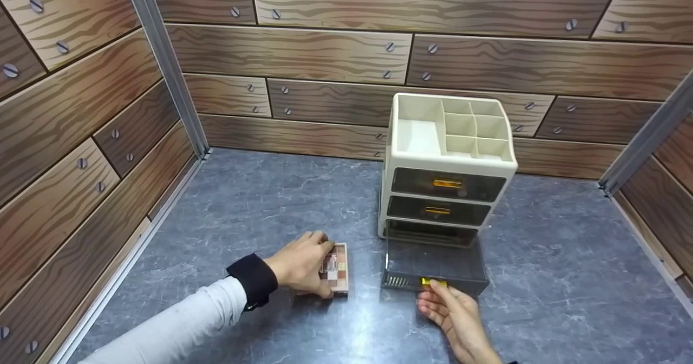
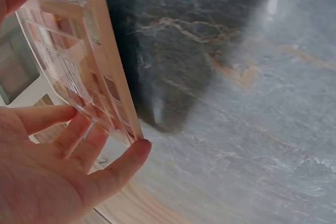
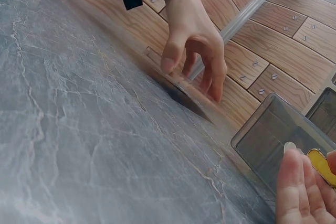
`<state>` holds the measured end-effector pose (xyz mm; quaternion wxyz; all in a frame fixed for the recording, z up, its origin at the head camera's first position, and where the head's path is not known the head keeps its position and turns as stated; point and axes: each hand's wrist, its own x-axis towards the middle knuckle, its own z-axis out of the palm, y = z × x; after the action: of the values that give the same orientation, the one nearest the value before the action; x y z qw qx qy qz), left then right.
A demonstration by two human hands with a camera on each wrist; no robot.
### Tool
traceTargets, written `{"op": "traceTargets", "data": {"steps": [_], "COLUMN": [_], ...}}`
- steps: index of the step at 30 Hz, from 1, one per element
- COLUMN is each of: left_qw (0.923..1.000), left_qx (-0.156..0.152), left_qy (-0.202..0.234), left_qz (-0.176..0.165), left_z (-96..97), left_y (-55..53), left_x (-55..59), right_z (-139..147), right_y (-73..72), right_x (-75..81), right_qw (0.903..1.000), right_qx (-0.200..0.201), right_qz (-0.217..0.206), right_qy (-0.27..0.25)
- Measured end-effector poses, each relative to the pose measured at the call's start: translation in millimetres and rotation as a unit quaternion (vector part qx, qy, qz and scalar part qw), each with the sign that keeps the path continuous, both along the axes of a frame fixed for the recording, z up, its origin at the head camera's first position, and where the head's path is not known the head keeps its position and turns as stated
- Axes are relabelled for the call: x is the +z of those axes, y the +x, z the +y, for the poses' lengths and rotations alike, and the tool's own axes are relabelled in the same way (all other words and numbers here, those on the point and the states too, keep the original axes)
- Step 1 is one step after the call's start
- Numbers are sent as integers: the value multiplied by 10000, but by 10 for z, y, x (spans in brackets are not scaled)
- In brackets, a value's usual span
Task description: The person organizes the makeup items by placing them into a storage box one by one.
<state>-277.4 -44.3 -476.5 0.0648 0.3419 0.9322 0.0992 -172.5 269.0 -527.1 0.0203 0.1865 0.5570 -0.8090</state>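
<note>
An eyeshadow palette point(image 1: 339, 269) with a see-through lid lies on the grey tabletop, left of the drawer unit. My left hand point(image 1: 303, 261) grips it from the left, thumb on the near edge and fingers toward the far edge. In the left wrist view the palette point(image 2: 79, 61) looks tilted, with fingertips against its rim. The bottom drawer point(image 1: 438, 261), dark and see-through, is pulled far out of the cream drawer unit point(image 1: 452, 161). My right hand point(image 1: 455, 312) pinches its yellow handle point(image 1: 433, 281), also visible in the right wrist view point(image 3: 321, 167). No contents show inside.
Two upper drawers point(image 1: 446, 184) of the unit are closed. Divided compartments point(image 1: 476, 128) form its top. Wood-patterned walls point(image 1: 287, 50) stand behind and at both sides, with metal posts point(image 1: 173, 66) at the corners. Marbled grey tabletop point(image 1: 260, 185) surrounds the unit.
</note>
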Motion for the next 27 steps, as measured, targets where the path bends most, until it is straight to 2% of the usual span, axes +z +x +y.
{"op": "traceTargets", "data": {"steps": [14,27], "left_qw": [9985,9975], "left_qx": [73,82], "left_qy": [548,693], "left_qz": [0,-96], "left_z": [0,-14], "left_y": [44,71], "left_x": [136,284], "right_z": [4,9], "right_y": [14,-3], "right_x": [-14,-4], "right_qw": [10000,9999], "right_qx": [-3,-45], "right_qz": [-33,-61], "right_qy": [-53,-77]}}
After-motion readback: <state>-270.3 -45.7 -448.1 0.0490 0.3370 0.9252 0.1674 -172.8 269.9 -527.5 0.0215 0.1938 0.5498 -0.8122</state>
